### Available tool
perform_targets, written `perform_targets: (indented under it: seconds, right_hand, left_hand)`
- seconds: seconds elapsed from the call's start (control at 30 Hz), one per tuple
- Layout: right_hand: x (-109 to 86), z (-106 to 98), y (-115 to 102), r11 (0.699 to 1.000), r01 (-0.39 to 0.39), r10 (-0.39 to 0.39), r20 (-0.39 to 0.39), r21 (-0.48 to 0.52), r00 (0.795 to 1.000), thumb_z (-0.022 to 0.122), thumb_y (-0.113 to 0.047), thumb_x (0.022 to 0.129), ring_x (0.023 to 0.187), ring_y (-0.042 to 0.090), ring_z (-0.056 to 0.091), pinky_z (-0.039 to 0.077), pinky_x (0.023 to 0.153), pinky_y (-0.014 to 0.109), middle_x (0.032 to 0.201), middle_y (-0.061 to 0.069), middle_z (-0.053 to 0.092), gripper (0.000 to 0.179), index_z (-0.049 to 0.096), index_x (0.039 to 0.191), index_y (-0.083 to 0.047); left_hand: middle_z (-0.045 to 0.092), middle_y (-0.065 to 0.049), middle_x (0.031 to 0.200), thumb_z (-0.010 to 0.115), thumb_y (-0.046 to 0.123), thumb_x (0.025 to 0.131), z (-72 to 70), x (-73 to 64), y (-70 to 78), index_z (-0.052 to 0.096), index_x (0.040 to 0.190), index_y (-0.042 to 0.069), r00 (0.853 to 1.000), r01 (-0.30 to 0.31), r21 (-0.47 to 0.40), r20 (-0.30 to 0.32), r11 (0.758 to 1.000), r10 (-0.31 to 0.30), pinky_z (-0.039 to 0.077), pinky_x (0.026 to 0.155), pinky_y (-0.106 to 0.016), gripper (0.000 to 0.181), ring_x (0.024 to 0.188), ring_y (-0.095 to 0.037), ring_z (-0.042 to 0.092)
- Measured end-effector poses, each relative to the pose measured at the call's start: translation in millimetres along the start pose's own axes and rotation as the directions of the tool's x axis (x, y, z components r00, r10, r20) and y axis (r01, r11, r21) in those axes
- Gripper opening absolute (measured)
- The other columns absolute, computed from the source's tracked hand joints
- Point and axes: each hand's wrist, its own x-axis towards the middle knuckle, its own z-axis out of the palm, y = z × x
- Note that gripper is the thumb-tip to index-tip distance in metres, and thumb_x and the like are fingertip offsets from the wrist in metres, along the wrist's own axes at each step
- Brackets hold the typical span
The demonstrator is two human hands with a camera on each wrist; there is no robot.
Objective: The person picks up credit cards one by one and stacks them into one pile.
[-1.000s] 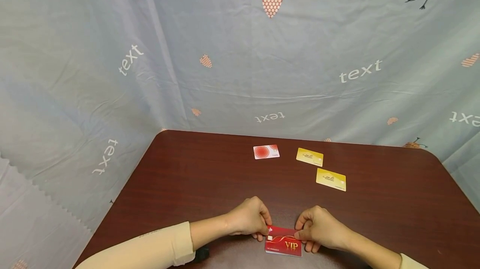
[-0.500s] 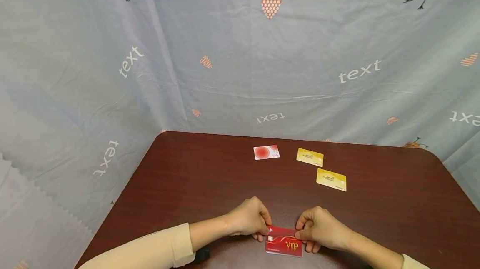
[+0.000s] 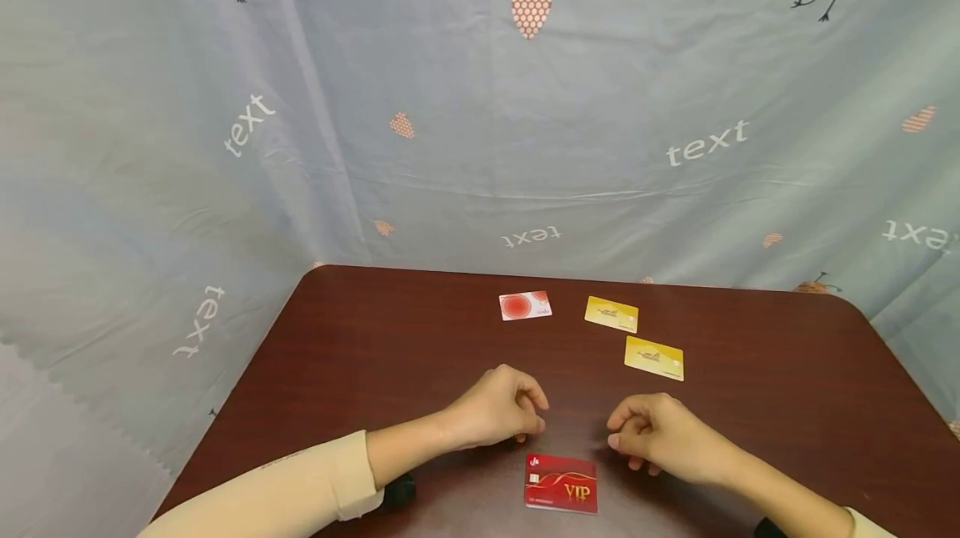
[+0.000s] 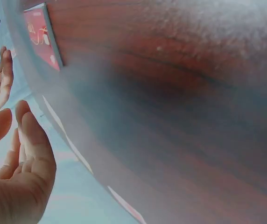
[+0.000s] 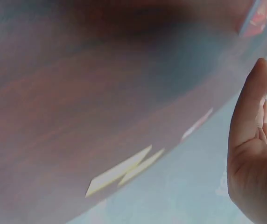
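Table (image 3: 390,354) is dark red-brown, wood-grained, far corners rounded, pale sheen up front; red VIP card (image 3: 561,484) lies flat near the front, print up, its edge thick in the left wrist view; red-and-white card (image 3: 525,305) lies near the far edge; far yellow card (image 3: 611,314) lies to its right, also flat; near yellow card (image 3: 654,358) sits just beside that one, further right and closer to the front.

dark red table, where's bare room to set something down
The table is bare left of the white-and-red card and right of the nearer yellow card; front centre is crowded, the left hand and right hand flanking the red VIP card.
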Motion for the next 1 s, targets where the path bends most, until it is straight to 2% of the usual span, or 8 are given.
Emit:
perform_targets:
  seconds: [0.23,0.4,0.7,0.83,1.0]
  right_hand:
    - [-10.6,-20,-8,0.999,-0.015,0.011,-0.074,-0.052,0.997,0.072,-0.018,0.099,0.075,0.027,0.065,0.056,0.061,0.031,0.089,0.012,0.069,0.026,0.066,0.112,0.003]
    - [-16.4,-34,-10,0.998,-0.023,0.017,-0.115,-0.053,0.993,0.073,-0.015,0.097,0.077,0.028,0.065,0.056,0.065,0.031,0.093,0.014,0.069,0.029,0.065,0.116,0.005]
    - [-22.1,-59,-18,0.997,-0.038,0.025,-0.198,-0.062,0.980,0.075,-0.020,0.098,0.087,0.028,0.070,0.060,0.072,0.036,0.103,0.013,0.072,0.033,0.066,0.121,0.001]
    - [-24.3,-71,-21,0.996,-0.064,0.047,-0.248,-0.063,0.968,0.076,-0.024,0.098,0.094,0.028,0.072,0.061,0.077,0.038,0.108,0.012,0.073,0.034,0.066,0.122,-0.002]
    - [-25.9,-84,-24,0.995,-0.076,0.052,-0.305,-0.067,0.951,0.077,-0.025,0.098,0.094,0.022,0.072,0.061,0.077,0.035,0.110,0.012,0.073,0.037,0.065,0.124,-0.002]
  left_hand:
    - [0.064,0.002,0.071,0.077,-0.004,0.085,-4.5,8.8,7.5,0.073,0.103,-0.005,0.995,-0.102,0.007,-0.012,0.995,0.102,0.045,0.056,-0.021,0.018,0.061,-0.010,0.057]
    - [0.065,0.005,0.074,0.078,0.000,0.086,-4.7,17.3,10.7,0.074,0.102,0.000,0.987,-0.155,0.041,-0.025,0.987,0.156,0.045,0.058,-0.020,0.016,0.062,-0.006,0.056]
    - [0.066,0.005,0.083,0.080,0.003,0.087,-6.4,32.1,18.2,0.074,0.107,0.006,0.983,-0.168,0.064,-0.059,0.984,0.172,0.046,0.058,-0.020,0.021,0.063,-0.007,0.057]
    - [0.066,0.003,0.086,0.081,0.004,0.086,-8.4,40.1,22.7,0.074,0.109,0.006,0.980,-0.179,0.065,-0.073,0.982,0.183,0.046,0.058,-0.020,0.024,0.065,-0.008,0.059]
    - [0.066,0.002,0.088,0.082,0.005,0.086,-9.0,50.5,28.0,0.073,0.110,0.005,0.977,-0.194,0.065,-0.079,0.979,0.199,0.047,0.060,-0.021,0.026,0.068,-0.009,0.060]
